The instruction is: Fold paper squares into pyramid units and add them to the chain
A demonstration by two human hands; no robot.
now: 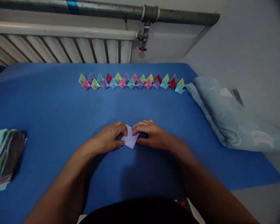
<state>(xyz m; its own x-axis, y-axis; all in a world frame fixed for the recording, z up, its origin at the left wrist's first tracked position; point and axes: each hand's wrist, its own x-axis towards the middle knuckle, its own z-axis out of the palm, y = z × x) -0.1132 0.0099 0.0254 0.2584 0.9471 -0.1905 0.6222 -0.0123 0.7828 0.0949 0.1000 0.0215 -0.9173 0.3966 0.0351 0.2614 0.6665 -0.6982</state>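
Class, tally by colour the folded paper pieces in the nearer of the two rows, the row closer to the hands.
Light-blue pieces: 4
Pink pieces: 3
Purple pieces: 3
Yellow-green piece: 1
Red piece: 1
Total: 12

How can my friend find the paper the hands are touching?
Start on the blue surface, then look below the colourful folded shapes. Between the left hand and right hand is the paper. Unlike those shapes, it looks flat: a pale lilac diamond, with both hands touching it.
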